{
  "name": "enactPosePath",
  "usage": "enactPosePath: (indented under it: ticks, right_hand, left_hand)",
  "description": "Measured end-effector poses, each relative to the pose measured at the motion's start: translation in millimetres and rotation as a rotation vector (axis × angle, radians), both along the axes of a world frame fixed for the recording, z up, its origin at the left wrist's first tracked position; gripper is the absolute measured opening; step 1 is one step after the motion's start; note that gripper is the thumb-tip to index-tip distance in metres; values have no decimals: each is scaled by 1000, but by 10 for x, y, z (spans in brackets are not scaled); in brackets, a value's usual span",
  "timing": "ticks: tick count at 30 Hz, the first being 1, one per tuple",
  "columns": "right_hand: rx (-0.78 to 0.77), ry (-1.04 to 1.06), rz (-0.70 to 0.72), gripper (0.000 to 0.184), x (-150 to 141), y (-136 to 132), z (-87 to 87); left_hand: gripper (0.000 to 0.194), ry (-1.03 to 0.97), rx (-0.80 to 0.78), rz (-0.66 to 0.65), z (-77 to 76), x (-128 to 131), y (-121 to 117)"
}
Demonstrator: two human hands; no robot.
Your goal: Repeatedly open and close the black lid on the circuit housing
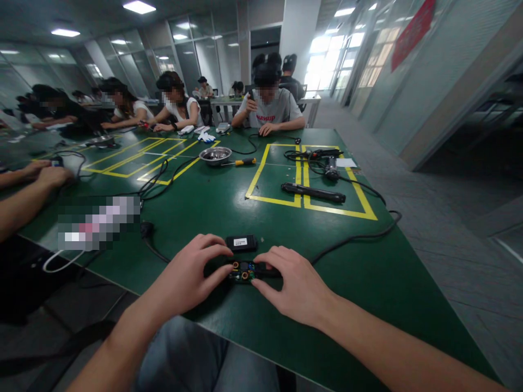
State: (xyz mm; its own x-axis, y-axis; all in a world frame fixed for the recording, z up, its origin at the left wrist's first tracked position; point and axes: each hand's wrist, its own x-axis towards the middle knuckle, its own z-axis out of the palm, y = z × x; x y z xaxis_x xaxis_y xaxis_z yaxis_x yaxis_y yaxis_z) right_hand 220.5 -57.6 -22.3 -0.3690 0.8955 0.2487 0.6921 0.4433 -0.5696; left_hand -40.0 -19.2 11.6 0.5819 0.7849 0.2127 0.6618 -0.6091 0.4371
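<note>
A small circuit board with copper-wound coils lies in front of me at the near side of the green table. My left hand grips its left end, thumb and fingers closed on the edges. From the other side my right hand pinches the right end, where a dark cable or casing part shows under the fingers. Just beyond the board rests a black plastic cover with a white label, touched by neither hand as far as I can see. The board's outer ends are hidden by my fingers.
A black cable runs off to the right. Farther back are a metal bowl, a yellow-handled screwdriver, a black rod-shaped tool and yellow tape outlines. A co-worker's hand is at left; another person sits opposite.
</note>
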Motion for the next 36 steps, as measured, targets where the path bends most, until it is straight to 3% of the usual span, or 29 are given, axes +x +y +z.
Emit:
enactPosePath:
  ticks: [4,10,13,15,20,25,30,36]
  right_hand:
    - [-31,-6,0,22,-1,0,6]
    - [-38,15,1,20,22,-5,5]
    - [-17,65,19,20,48,-7,13]
    - [2,106,33,8,66,-9,17]
    - [28,85,16,15,73,-12,1]
    - [79,15,0,15,50,-6,-11]
    - [80,46,-17,11,58,-21,28]
    - [50,56,-40,26,72,-38,80]
  left_hand:
    - [31,-10,-89,-28,-55,-130,-109]
    - [28,-28,-146,-64,-21,-74,-69]
    - [19,-90,-162,-30,12,-74,-103]
    - [12,-113,-176,-19,14,-105,-118]
    - [18,-62,-73,-73,49,-164,-78]
    - [16,-4,55,-38,92,42,91]
    - [36,58,-3,5,-8,275,282]
    - [36,-43,-12,-94,91,148,-2]
